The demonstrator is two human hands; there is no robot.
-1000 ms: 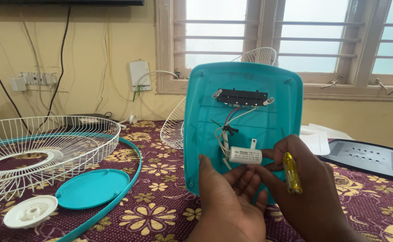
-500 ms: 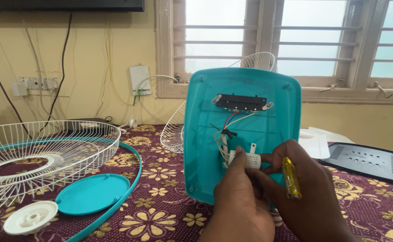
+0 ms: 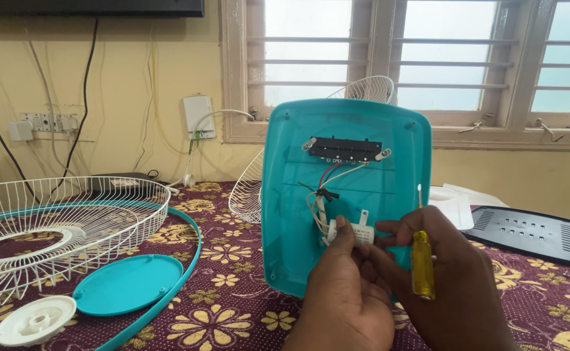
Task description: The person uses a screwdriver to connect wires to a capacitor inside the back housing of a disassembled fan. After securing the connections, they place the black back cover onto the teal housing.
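The teal fan panel [image 3: 346,195] stands upright near the tabletop's [image 3: 233,305] middle. Left hand [image 3: 343,299] fingers pinch the white capacitor [image 3: 356,233] (to steady it). Right hand [image 3: 454,286] fingers pinch it too, gripping a yellow screwdriver [image 3: 421,260].

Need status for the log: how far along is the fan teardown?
Done: wire grille, teal ring, teal cap and white hub lie loose on the table. In hand: left hand and right hand, holding a yellow screwdriver, pinch the white capacitor inside the upright teal base cover. Left: switch block and wiring remain attached.
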